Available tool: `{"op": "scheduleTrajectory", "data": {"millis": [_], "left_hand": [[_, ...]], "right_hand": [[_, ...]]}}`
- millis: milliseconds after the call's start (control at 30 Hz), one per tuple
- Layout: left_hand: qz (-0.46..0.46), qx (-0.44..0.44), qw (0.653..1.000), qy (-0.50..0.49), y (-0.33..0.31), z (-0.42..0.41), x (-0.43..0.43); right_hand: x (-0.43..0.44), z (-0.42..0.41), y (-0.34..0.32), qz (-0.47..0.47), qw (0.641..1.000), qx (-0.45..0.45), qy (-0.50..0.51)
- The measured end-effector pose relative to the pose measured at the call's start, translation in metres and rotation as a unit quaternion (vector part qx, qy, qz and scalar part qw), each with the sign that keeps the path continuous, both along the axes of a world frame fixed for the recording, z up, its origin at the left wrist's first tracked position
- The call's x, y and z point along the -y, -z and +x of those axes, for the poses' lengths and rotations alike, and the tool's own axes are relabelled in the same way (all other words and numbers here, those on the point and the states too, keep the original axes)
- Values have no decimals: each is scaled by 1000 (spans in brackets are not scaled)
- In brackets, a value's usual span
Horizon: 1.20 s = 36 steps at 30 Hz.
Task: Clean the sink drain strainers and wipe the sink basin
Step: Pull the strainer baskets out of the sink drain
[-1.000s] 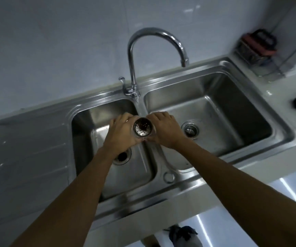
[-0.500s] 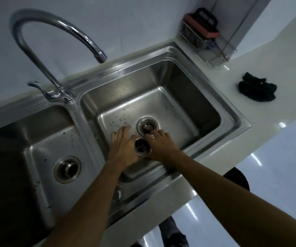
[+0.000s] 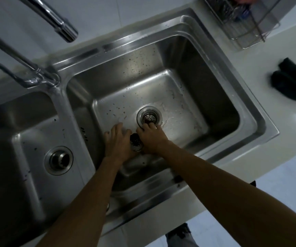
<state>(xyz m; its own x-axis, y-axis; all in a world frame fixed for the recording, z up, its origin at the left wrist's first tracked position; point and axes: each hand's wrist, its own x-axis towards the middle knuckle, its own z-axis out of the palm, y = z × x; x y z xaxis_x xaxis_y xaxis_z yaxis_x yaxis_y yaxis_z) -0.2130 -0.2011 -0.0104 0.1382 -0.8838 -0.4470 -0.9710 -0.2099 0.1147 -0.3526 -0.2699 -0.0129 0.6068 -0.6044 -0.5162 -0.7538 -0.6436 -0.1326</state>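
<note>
A steel double sink fills the view. Low inside the right basin (image 3: 188,82), my left hand (image 3: 117,145) and my right hand (image 3: 152,138) together hold a round perforated metal strainer (image 3: 135,142) between them. My right fingertips reach the near rim of the right drain (image 3: 149,117), where a second strainer sits in place. The left basin (image 3: 27,139) has an open drain (image 3: 58,160) with no strainer in it. Dark specks and water drops dot both basins.
The chrome faucet (image 3: 61,27) arches over the divider at upper left, its lever (image 3: 10,75) pointing left. A wire rack (image 3: 241,20) stands at the back right corner. A dark cloth (image 3: 291,84) lies on the white counter to the right.
Both hands carried the strainer from above the divider down into the right basin, close to its drain. The view swung right and moved nearer the sink.
</note>
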Motion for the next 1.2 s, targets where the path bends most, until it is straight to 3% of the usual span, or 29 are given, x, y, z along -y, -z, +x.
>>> {"op": "scheduleTrajectory", "data": {"millis": [367,600,933,1200], "left_hand": [[60,-71,995,-20,12,-9,69],[124,-35,992,-10,35,-20,87],[-11,-52,999,-7,33,-27,100],[-35,-41,998,46,9,-40,89]], "right_hand": [[82,-36,10,-31,994,-99,-22],[83,-38,36,-38,992,-104,-54],[87,-45,2,-16,998,-31,-49],[69,-70,-11,-43,998,34,10]]}}
